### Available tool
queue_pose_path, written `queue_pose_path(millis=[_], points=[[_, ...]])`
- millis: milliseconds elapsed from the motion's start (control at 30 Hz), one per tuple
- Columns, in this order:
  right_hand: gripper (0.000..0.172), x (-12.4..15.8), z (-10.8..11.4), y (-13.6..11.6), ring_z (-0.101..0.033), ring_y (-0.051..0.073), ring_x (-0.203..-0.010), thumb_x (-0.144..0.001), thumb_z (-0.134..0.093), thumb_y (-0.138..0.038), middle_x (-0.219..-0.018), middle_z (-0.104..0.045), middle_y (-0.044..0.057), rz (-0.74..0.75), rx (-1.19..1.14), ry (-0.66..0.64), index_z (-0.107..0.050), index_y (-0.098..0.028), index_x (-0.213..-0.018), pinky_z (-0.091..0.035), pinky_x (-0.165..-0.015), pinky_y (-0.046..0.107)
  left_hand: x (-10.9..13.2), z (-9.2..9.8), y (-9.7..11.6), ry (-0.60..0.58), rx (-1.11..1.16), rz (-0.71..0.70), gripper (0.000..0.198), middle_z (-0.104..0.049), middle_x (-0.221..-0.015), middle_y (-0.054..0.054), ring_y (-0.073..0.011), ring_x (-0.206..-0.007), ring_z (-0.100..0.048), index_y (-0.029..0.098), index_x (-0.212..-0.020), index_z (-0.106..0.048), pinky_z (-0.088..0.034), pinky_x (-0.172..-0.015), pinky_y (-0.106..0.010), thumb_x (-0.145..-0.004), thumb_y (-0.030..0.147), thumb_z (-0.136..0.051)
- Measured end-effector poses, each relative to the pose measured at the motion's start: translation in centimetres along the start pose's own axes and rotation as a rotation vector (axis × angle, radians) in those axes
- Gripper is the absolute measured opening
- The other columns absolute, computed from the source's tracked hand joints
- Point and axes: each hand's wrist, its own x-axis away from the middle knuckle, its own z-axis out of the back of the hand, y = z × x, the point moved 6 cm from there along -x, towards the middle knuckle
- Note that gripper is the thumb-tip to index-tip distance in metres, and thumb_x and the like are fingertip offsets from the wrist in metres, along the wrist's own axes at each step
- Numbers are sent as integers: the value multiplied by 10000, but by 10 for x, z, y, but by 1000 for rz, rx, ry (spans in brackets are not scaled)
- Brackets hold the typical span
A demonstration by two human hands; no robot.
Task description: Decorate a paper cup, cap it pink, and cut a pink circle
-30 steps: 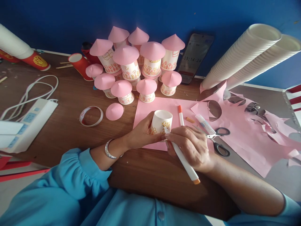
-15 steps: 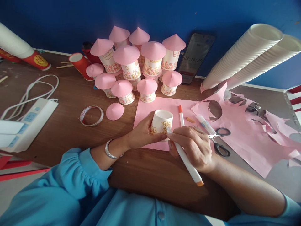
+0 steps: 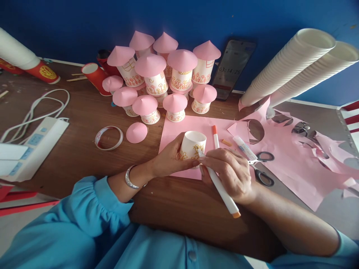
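Observation:
My left hand (image 3: 171, 157) is wrapped round a small white paper cup (image 3: 193, 141), holding it upright above the pink paper sheet (image 3: 174, 130). Yellow-orange flower drawings cover part of the cup's side. My right hand (image 3: 231, 172) grips a white marker pen (image 3: 223, 192) with an orange end, its tip at the drawing on the cup. Beyond lies a second marker with a red cap (image 3: 215, 136), beside a small orange cap (image 3: 226, 142). A glue stick (image 3: 244, 147) and black-handled scissors (image 3: 265, 168) are just right of my right hand.
Several decorated cups with pink cone roofs (image 3: 151, 65) stand at the back. A loose pink cone (image 3: 136, 132) and a tape roll (image 3: 109, 138) lie left. A phone (image 3: 234, 69) and tall cup stacks (image 3: 288, 67) lean on the wall. Cut pink paper (image 3: 297, 164) covers the right; a power strip (image 3: 36, 149) sits left.
The back end of the marker in my right hand has shifted slightly up and left. My left hand and the cup have stayed nearly still.

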Motion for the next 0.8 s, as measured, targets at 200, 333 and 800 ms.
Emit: queue_pose_path(millis=[200, 333, 800], points=[[198, 0, -1, 0, -666, 166, -677, -897, -650, -64, -807, -703, 49, 10, -17, 6, -602, -154, -1067, -558, -585, 292, 0, 0, -1, 3, -8, -30, 625, -615, -1082, -60, -211, -959, -588, 198, -1197, -508, -528, -784, -328, -763, 486, -853], [193, 1, -1, 0, -675, 172, -693, -906, -645, -73, -830, -711, 56, 6, -16, -5, -607, -158, -1076, -567, -590, 299, 1, 0, -2, 5, -12, -20, 633, -618, -1101, -68, -224, -979, -592, 204, -1200, -509, -532, -790, -333, -759, 498, -855], [188, 1, -1, -1, -660, 156, -677, -911, -641, -72, -812, -699, 41, 10, -10, 1, -594, -170, -1064, -559, -585, 286, 1, 0, 1, 3, -10, -25, 618, -617, -1111, -67, -217, -984, -594, 195, -1192, -509, -537, -801, -333, -764, 477, -854]])
